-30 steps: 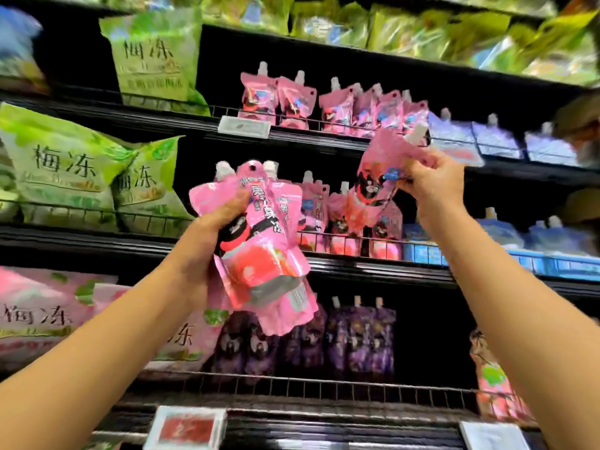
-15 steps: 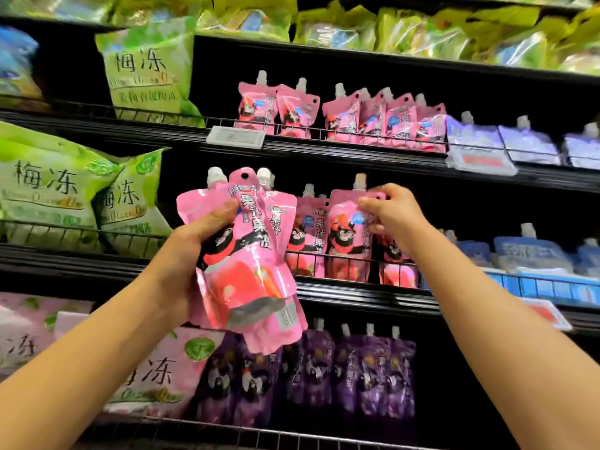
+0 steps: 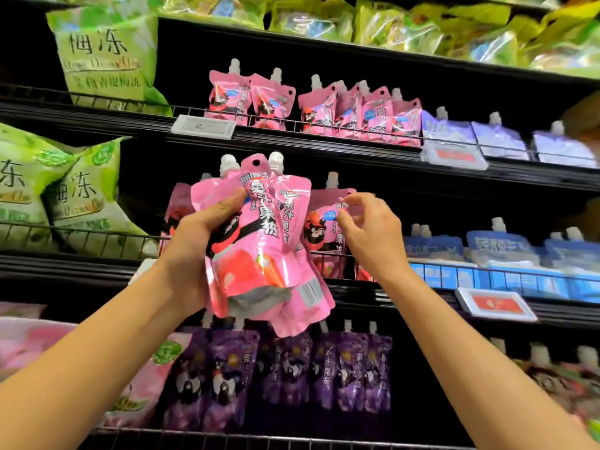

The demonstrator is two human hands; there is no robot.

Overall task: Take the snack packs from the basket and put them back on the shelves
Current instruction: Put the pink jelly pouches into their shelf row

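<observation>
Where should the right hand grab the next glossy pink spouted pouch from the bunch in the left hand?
Pinch the upper right shoulder of the front glossy pink spouted pouch, below its white cap, coming from the right. That edge fans clear of the left hand, whose thumb pins the left side; the right hand is open beside it.

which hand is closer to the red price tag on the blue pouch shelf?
Right. The right hand is left of the red price tag; the left hand, gripping pink pouches, sits farther left.

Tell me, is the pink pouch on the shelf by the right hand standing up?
Standing up. The pink pouch has its white cap on top, behind the shelf rail.
</observation>
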